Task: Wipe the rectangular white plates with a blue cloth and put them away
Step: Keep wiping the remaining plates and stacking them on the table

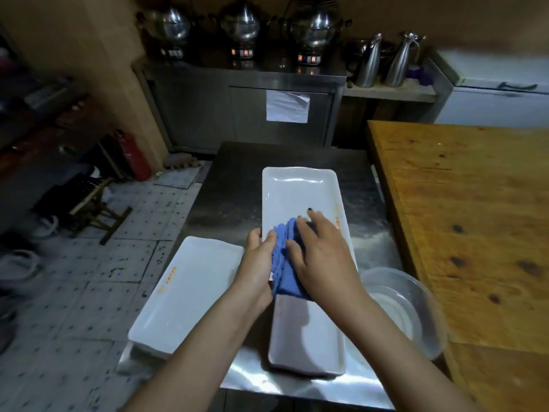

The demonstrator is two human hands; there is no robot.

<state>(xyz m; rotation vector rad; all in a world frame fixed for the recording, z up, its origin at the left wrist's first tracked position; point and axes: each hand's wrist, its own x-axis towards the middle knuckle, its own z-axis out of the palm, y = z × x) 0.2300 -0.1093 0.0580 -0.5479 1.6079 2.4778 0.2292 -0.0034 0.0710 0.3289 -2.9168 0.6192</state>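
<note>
Our right hand [322, 257] lies flat, fingers [316, 218] spread, pressing the blue cloth [283, 272] onto the white plate [300, 191]; our left hand [257, 260] pinches that plate's left rim, steadying it. The plate's long axis runs straight away from us, and most of its bare surface lies beyond the right hand's fingertips, so we judge the next stroke goes forward along it. A second plate [184, 292] sits just left of the white plate, a clear bowl [416, 316] just right, all on the steel bench [231, 188]. Right of the plate stands a wooden table [463, 218]; beyond it, steel kettles [240, 25] on a cabinet [237, 114].
</note>
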